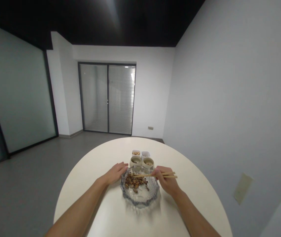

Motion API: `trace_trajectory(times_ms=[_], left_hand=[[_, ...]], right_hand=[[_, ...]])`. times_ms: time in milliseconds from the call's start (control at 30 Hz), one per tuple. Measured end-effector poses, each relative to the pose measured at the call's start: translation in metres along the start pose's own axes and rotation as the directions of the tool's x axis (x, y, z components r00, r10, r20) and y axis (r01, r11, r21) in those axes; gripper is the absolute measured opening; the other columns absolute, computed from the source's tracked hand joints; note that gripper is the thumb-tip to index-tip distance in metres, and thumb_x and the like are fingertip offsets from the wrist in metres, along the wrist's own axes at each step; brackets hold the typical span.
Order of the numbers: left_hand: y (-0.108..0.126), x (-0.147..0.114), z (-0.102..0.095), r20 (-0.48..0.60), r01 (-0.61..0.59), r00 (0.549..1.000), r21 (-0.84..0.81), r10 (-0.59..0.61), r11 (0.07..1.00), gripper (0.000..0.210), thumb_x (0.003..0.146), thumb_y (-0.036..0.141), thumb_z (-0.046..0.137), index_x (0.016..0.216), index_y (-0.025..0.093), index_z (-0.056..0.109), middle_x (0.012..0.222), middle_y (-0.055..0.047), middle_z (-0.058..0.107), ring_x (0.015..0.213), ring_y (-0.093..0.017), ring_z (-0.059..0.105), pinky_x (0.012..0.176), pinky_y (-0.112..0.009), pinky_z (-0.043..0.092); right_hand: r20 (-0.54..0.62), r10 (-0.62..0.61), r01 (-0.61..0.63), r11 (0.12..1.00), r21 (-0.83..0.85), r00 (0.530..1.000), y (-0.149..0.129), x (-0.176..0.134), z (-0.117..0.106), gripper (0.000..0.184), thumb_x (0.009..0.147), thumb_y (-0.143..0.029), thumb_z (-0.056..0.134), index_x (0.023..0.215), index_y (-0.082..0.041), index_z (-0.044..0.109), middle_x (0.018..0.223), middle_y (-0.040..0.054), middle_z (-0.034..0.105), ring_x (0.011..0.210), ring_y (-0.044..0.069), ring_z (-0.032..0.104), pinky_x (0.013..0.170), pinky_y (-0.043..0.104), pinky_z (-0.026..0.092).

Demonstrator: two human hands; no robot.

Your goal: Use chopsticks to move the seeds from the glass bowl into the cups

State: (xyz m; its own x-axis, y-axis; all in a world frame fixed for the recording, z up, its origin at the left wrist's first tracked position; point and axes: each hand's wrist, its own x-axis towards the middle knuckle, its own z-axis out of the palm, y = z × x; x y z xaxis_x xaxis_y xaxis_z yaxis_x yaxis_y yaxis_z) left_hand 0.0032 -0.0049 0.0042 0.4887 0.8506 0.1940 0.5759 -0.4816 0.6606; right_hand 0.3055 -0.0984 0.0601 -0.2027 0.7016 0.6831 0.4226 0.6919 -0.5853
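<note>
A clear cut-glass bowl (140, 201) holds a pile of small brown-striped pieces, perhaps seeds or nuts (131, 181), mostly on its left side. My left hand (117, 171) rests at the bowl's left edge, palm down with fingers stretched out; I cannot tell whether it touches the glass. My right hand (166, 181) is closed around a pair of wooden chopsticks (145, 175). Their tips point left, over the pile; whether they pinch a piece is too small to tell. Behind the bowl stand two cream cups (135, 161), (148, 162) with small pieces inside.
Two small white dishes stand behind the cups; the left dish (135, 153) holds light brown nuts, while the right dish (145, 154) has contents too small to name. All sit on a round cream table (101, 158). A white wall (216, 98) runs along the right.
</note>
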Motion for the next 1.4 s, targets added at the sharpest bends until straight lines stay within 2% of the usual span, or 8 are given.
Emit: trace_trajectory(times_ms=[300,633,733,867,933,1000,1167,1400], left_hand=[[-0.004,0.001,0.001,0.002,-0.005,1.000,0.001,0.005,1.000,0.074,0.102,0.076,0.029,0.141,0.026,0.069,0.156,-0.005,0.057,0.151,-0.036,0.040,0.130,-0.053,0.020],[-0.002,0.000,0.000,0.012,-0.019,1.000,0.023,0.019,1.000,0.074,0.104,0.074,0.027,0.141,0.025,0.069,0.157,-0.007,0.057,0.152,-0.037,0.041,0.129,-0.055,0.022],[-0.003,0.001,0.001,0.003,-0.017,1.000,0.024,0.017,1.000,0.072,0.104,0.072,0.029,0.139,0.025,0.070,0.156,-0.007,0.058,0.151,-0.036,0.041,0.129,-0.055,0.023],[-0.004,0.001,0.002,-0.005,-0.015,1.000,0.025,0.015,1.000,0.070,0.105,0.071,0.030,0.139,0.024,0.069,0.155,-0.008,0.059,0.151,-0.036,0.042,0.129,-0.055,0.023],[-0.003,0.000,0.002,-0.014,-0.024,1.000,0.025,0.024,0.999,0.068,0.105,0.070,0.031,0.139,0.025,0.070,0.154,-0.007,0.060,0.149,-0.035,0.044,0.128,-0.053,0.024],[-0.002,0.000,0.001,-0.027,-0.033,0.999,0.026,0.034,0.999,0.068,0.105,0.069,0.031,0.139,0.024,0.070,0.152,-0.008,0.062,0.146,-0.034,0.047,0.127,-0.051,0.027],[-0.001,0.000,0.001,-0.024,-0.068,0.997,0.006,0.068,0.998,0.066,0.105,0.069,0.031,0.135,0.027,0.072,0.151,-0.004,0.063,0.144,-0.032,0.049,0.127,-0.049,0.029],[-0.008,0.002,0.002,-0.024,-0.024,0.999,-0.022,0.024,0.999,0.072,0.101,0.077,0.034,0.136,0.026,0.071,0.153,-0.006,0.061,0.149,-0.034,0.044,0.129,-0.050,0.023]], right_hand=[[-0.118,0.095,-0.077,0.985,0.152,0.988,0.009,0.001,0.000,0.066,0.101,-0.067,0.051,0.068,-0.018,0.080,0.047,0.0041,0.061,0.042,0.015,0.053,0.042,0.025,0.038],[-0.296,0.165,-0.123,0.980,0.155,0.941,0.015,0.004,-0.013,0.067,0.098,-0.073,0.052,0.068,-0.018,0.078,0.045,0.0030,0.061,0.041,0.015,0.054,0.041,0.025,0.042],[-0.405,0.189,-0.136,0.978,0.158,0.894,0.015,0.005,-0.016,0.070,0.095,-0.078,0.053,0.067,-0.018,0.077,0.045,0.0028,0.059,0.042,0.015,0.054,0.042,0.026,0.043],[-0.579,0.240,-0.178,0.970,0.163,0.779,0.017,0.006,-0.021,0.077,0.091,-0.085,0.051,0.070,-0.016,0.077,0.047,0.0028,0.059,0.044,0.016,0.055,0.044,0.027,0.045],[-0.634,0.265,-0.211,0.964,0.160,0.727,0.021,0.007,-0.024,0.080,0.089,-0.088,0.049,0.072,-0.015,0.077,0.048,0.0027,0.059,0.045,0.016,0.055,0.045,0.027,0.044],[-0.655,0.279,-0.240,0.959,0.152,0.702,0.028,0.007,-0.026,0.081,0.088,-0.089,0.048,0.074,-0.014,0.077,0.049,0.0029,0.059,0.045,0.016,0.055,0.046,0.028,0.045],[-0.637,0.285,-0.283,0.953,0.108,0.716,0.046,0.006,-0.023,0.084,0.088,-0.090,0.046,0.077,-0.014,0.079,0.052,0.0038,0.062,0.049,0.018,0.058,0.052,0.030,0.047],[-0.611,0.284,-0.322,0.945,0.049,0.739,0.055,0.009,-0.019,0.087,0.088,-0.092,0.041,0.080,-0.014,0.080,0.054,0.0046,0.063,0.051,0.019,0.060,0.052,0.031,0.048]])
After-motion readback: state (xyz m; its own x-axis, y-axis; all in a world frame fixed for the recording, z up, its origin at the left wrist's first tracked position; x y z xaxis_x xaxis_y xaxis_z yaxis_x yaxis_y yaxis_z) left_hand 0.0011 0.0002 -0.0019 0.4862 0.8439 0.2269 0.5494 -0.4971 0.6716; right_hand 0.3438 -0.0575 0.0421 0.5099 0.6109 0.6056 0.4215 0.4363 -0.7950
